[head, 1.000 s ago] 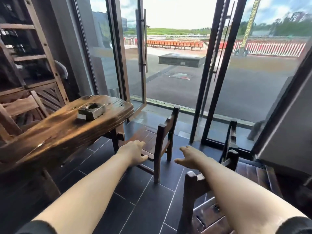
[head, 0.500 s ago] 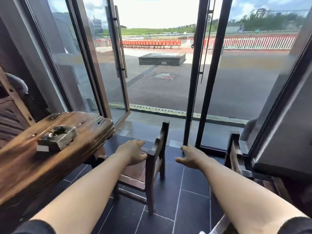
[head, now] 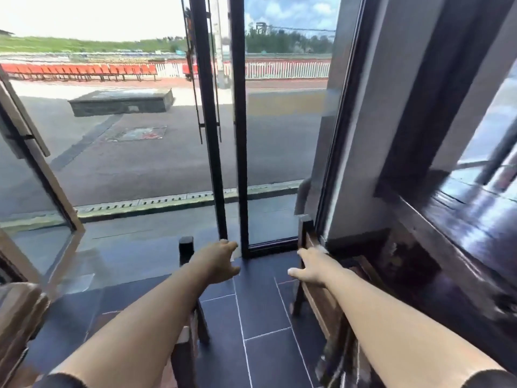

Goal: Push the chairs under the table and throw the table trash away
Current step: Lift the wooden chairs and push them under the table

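Two dark wooden chairs stand on the tiled floor. The left chair (head: pixel 186 247) shows one back post and a leg; my left forearm hides most of it. My left hand (head: pixel 216 261) hovers over its back rail, fingers spread and holding nothing. The right chair (head: pixel 307 233) stands against the door frame and the dark table. My right hand (head: pixel 313 266) lies on its back rail, fingers forward and thumb out to the left, not closed around it. A blurred corner of the wooden table (head: pixel 16 317) shows at the lower left. No trash is in sight.
Ahead stand glass doors with black frames (head: pixel 237 163); the left leaf (head: pixel 36 169) swings inward, open onto a paved yard. A dark glossy table (head: pixel 470 219) fills the right side. Dark floor tiles (head: pixel 260 317) run between the two chairs.
The view has swung to the right, so the wooden table and its ashtray have slid out at the left. My right hand has come onto the right chair's back rail.
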